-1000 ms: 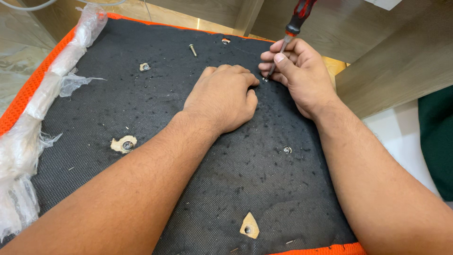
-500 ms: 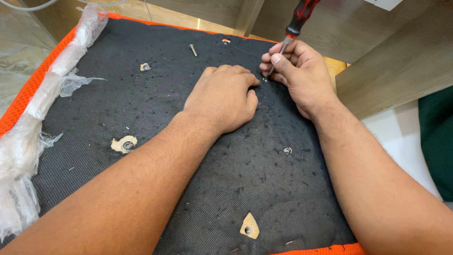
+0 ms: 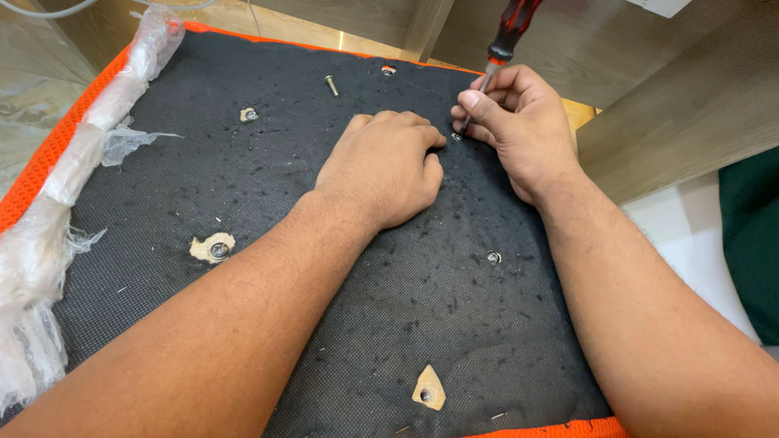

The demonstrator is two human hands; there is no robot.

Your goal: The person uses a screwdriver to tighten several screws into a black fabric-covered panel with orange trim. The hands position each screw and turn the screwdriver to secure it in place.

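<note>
Head view: right hand point(image 3: 519, 130) grips a screwdriver point(image 3: 497, 61), left hand point(image 3: 385, 166) fisted on black fabric point(image 3: 284, 186).

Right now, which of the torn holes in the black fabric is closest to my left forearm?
The torn hole with the pale ragged edge just left of the left forearm. The small one lies at the far end, and the triangular one sits between both arms, further from it.
</note>
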